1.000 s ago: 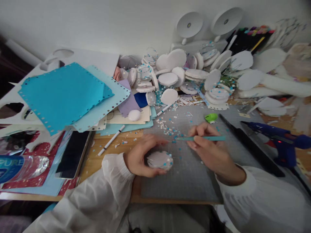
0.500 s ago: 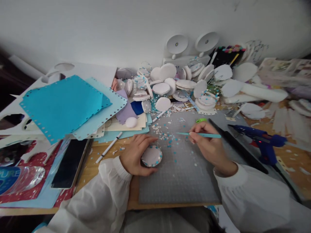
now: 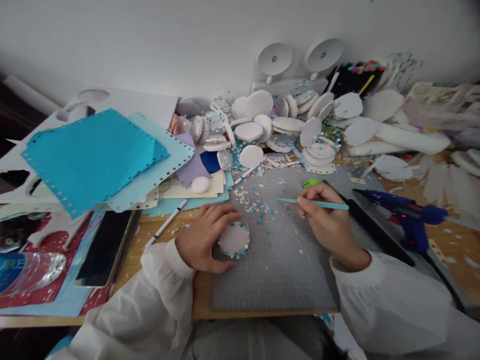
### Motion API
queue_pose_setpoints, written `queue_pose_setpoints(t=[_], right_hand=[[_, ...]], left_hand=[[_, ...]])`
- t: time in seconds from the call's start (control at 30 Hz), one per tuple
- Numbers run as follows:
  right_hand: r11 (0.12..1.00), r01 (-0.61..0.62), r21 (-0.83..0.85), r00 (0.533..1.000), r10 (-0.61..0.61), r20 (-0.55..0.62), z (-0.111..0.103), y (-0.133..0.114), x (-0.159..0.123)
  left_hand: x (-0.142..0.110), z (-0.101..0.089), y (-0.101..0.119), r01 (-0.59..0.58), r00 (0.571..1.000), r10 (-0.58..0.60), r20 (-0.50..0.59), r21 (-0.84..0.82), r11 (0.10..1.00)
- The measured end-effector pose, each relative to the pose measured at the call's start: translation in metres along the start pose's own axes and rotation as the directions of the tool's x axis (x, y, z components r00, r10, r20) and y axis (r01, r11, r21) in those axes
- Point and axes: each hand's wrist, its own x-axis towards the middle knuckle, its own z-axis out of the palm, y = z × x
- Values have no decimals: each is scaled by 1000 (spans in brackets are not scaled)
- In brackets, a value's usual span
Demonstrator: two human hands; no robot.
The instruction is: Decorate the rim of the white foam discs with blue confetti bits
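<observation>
My left hand (image 3: 200,237) curls around a small round white disc (image 3: 233,239) rimmed with blue and white flecks, which lies on the grey cutting mat (image 3: 277,280). My right hand (image 3: 325,222) pinches a thin teal stick (image 3: 315,202) like a pen, its tip pointing left over the mat. Blue and white confetti bits (image 3: 258,207) are scattered on the mat between the two hands. White sleeves cover both wrists.
A heap of white foam discs (image 3: 277,122) fills the back. Blue punched paper sheets (image 3: 93,155) lie at left above a dark phone (image 3: 103,247) and a plastic bottle (image 3: 26,270). A blue glue gun (image 3: 408,217) and a black ruler (image 3: 375,230) sit at right.
The disc has gone from tilted in my left hand to lying flat on the mat. My right hand with the stick has shifted slightly right and up. The view has tilted.
</observation>
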Motion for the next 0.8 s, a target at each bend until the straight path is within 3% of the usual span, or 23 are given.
queue_pose_setpoints(t=[0.4,0.8], right_hand=[[1000,-20,-14,997,18,-80,0,-7,2],[998,-23,-52,997,19,-72,-1,-4,2]], left_hand=[[1,1,-2,7,1000,-7,-10,57,998],[3,0,2,-18,997,20,-80,23,1000]])
